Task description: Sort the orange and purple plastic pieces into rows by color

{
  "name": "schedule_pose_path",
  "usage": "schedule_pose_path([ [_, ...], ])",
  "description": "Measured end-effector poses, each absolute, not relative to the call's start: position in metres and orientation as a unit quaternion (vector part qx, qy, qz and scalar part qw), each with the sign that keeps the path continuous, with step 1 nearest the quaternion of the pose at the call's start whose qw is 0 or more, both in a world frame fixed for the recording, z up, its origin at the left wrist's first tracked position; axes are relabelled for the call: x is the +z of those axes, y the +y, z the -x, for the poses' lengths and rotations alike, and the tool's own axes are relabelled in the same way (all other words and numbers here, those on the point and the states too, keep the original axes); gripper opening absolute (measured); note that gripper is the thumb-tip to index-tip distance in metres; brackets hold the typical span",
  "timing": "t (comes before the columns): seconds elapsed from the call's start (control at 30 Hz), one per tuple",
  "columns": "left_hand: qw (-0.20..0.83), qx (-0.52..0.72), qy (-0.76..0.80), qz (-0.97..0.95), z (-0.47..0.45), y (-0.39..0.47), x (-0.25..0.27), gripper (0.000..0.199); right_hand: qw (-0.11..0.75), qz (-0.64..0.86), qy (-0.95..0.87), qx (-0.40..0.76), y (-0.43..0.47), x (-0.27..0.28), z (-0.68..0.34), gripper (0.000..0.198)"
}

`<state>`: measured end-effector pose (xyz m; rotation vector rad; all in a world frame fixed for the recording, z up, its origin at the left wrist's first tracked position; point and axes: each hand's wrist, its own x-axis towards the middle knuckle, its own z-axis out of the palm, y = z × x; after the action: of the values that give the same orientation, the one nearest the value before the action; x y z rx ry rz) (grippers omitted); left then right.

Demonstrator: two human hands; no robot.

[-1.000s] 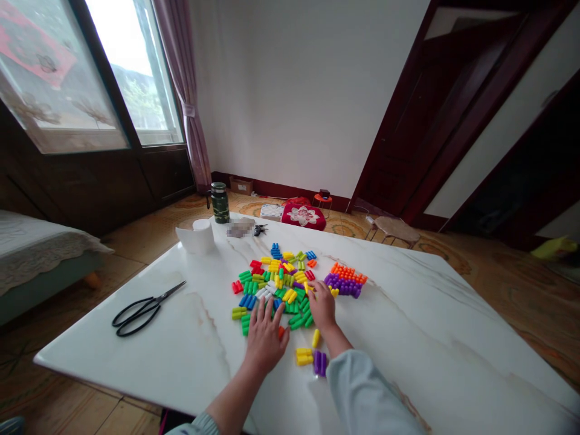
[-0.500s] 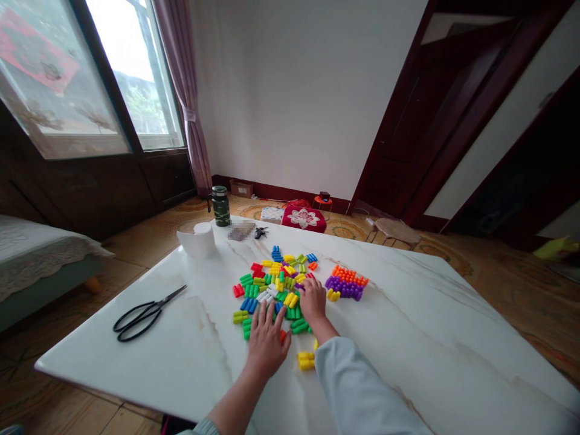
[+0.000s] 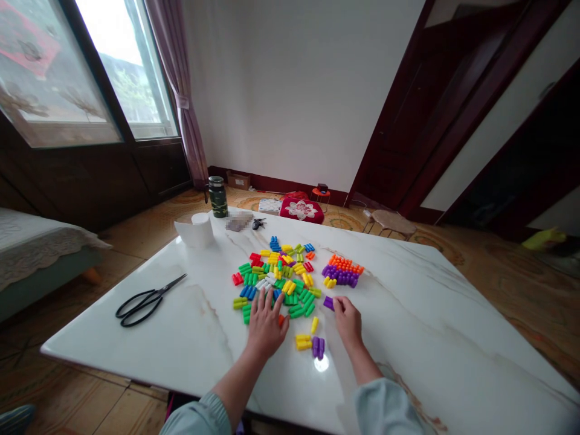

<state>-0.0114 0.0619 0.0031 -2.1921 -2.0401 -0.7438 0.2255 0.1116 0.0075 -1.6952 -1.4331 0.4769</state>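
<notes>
Between the thumb and fingers of my right hand is a purple toy block, held just right of the pile. My left hand lies with spread fingers at the pile's near edge, beside an orange block partly hidden by the thumb. The pile mixes green blocks, white blocks, yellow, red and blue ones. Nearer to me lie yellow blocks and a purple block. Farther right, orange blocks and purple blocks stand in neat rows, with yellow ones in front.
Black-handled scissors lie on the left of the white table. At the far left corner stand a white paper roll and a dark green bottle. Keys rest near the far edge, beside a blurred-out item.
My right hand has moved out of the pile, toward the right and nearer to me, with a purple block. My left hand has stayed almost in place. The view has shifted slightly.
</notes>
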Motion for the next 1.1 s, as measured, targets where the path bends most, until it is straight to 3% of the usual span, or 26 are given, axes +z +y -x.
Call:
schedule_pose_path([
  [0.1,0.027,-0.241,-0.662,0.709,0.011,0.063,0.003,0.058,0.339,0.691,-0.629,0.113,0.104,0.007,-0.23,0.029],
  [0.2,0.025,-0.242,-0.661,0.71,0.011,0.062,0.004,0.057,0.326,0.666,-0.669,0.052,0.104,0.016,-0.215,0.021],
  [0.33,0.021,-0.243,-0.66,0.71,0.012,0.061,0.005,0.056,0.33,0.57,-0.748,0.081,0.115,0.035,-0.173,0.033],
  [0.47,0.025,-0.242,-0.661,0.71,0.012,0.062,0.004,0.056,0.244,0.521,-0.812,0.101,0.13,0.051,-0.131,0.05],
  [0.7,0.028,-0.237,-0.662,0.71,0.012,0.063,0.001,0.06,0.091,0.609,-0.779,0.116,0.155,0.066,-0.095,0.042],
  [0.97,0.037,-0.243,-0.658,0.711,0.012,0.064,-0.002,0.058,0.069,0.624,-0.764,0.15,0.162,0.069,-0.096,0.03],
  [1.1,0.037,-0.243,-0.66,0.71,0.013,0.064,-0.003,0.059,0.085,0.617,-0.761,0.182,0.155,0.07,-0.104,0.039],
])
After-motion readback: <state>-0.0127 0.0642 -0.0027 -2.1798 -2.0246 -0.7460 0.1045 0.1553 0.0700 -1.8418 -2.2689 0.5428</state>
